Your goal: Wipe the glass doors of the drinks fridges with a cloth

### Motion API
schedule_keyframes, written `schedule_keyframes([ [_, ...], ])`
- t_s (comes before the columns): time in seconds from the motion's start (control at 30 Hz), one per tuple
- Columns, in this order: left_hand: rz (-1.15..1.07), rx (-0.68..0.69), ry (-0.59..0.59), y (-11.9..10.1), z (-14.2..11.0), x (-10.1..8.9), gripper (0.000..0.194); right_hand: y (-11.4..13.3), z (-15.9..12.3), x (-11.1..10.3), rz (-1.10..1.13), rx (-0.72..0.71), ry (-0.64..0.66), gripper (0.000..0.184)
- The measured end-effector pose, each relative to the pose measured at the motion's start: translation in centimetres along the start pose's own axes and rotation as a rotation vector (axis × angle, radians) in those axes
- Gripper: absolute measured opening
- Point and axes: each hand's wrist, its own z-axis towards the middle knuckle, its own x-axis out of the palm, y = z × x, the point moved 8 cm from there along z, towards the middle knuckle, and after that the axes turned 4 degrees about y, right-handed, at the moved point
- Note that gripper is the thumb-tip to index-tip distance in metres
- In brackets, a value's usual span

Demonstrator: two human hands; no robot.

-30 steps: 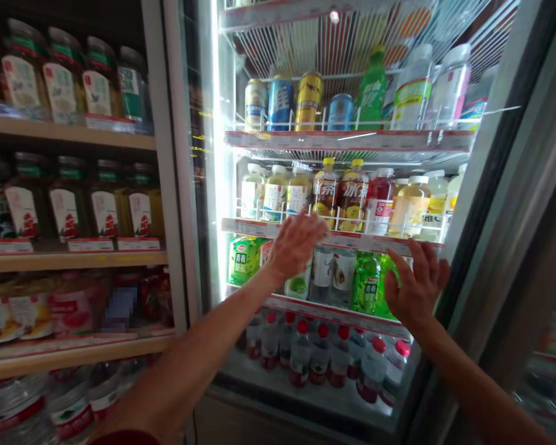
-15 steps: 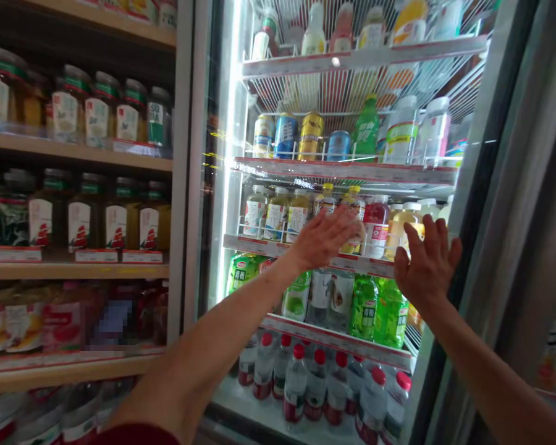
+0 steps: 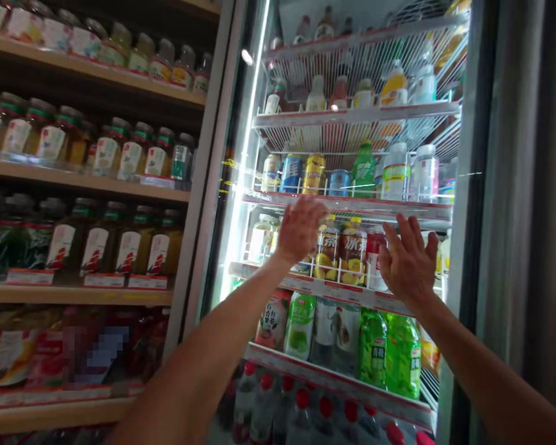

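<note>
- The left hand (image 3: pixel 301 228) was stretched out in front of the lit drinks cooler (image 3: pixel 482 247), fingers extended and nothing seen in its grasp (motion had blurred it a little).
- The right hand (image 3: pixel 410 256) was raised too, unclenched, its fingers parted and likewise holding nothing visible.
- Two brown tea bottles (image 3: pixel 353 253) with yellow caps stood upright between the hands, behind a white wire rail on the middle shelf.
- A red bottle (image 3: pixel 375 256) stood just beside them, partly covered by the right hand; whether either hand touched anything could not be told.
- White-labelled bottles (image 3: pixel 260 238) showed to the left of the left hand.
- One shelf up were a blue can (image 3: pixel 291 173), a gold can (image 3: pixel 314 173) and a green bottle (image 3: pixel 364 170).
- Below the middle shelf stood large green bottles (image 3: pixel 403 358), and lower, red-capped bottles (image 3: pixel 301 414).
- Wooden shelves (image 3: pixel 92 295) of jars and bottles ran along the left.
</note>
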Motion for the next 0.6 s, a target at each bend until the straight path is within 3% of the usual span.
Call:
schedule_keyframes([
  [0.07, -0.014, -0.355, -0.103, 5.4, 0.0, -1.2, 0.045, 0.1, -0.2, 0.1, -0.004, -0.005, 0.004, 0.046],
  [0.1, -0.020, -0.457, -0.140, 6.8, -0.3, -1.5, 0.046, 0.0, -0.3, 0.0, -0.001, 0.000, 0.003, 0.047],
  [0.13, -0.027, -0.476, -0.160, 6.9, -0.4, -1.6, 0.046, 0.0, -0.4, 0.0, 0.006, 0.005, 0.001, 0.048],
  [0.17, -0.034, -0.401, -0.154, 5.8, -0.1, -1.4, 0.046, 0.0, -0.5, -0.1, 0.016, 0.006, 0.002, 0.049],
  [0.27, -0.045, 0.112, -0.021, -1.0, 0.5, 0.2, 0.046, -0.1, -0.5, -0.2, 0.051, -0.010, 0.007, 0.051],
  [0.3, -0.038, 0.223, 0.021, -2.2, 0.4, 0.5, 0.046, -0.1, -0.5, -0.2, 0.058, -0.019, 0.007, 0.051],
  [0.33, -0.026, 0.247, 0.042, -2.0, 0.4, 0.6, 0.047, -0.2, -0.5, -0.2, 0.063, -0.029, 0.007, 0.051],
  [0.4, 0.001, 0.042, 0.002, 2.2, 0.6, -0.4, 0.044, -0.2, -0.6, -0.2, 0.064, -0.038, 0.004, 0.051],
  [0.5, 0.005, -0.522, -0.215, 12.2, -1.5, -3.3, 0.039, -0.2, -0.6, -0.1, 0.056, -0.033, 0.003, 0.052],
  [0.57, 0.020, -0.665, -0.301, 15.1, -3.3, -4.3, 0.042, -0.1, -0.7, -0.1, 0.055, -0.027, -0.001, 0.053],
  [0.6, 0.026, -0.676, -0.314, 15.3, -4.0, -4.3, 0.044, -0.1, -0.7, -0.1, 0.055, -0.026, -0.002, 0.052],
])
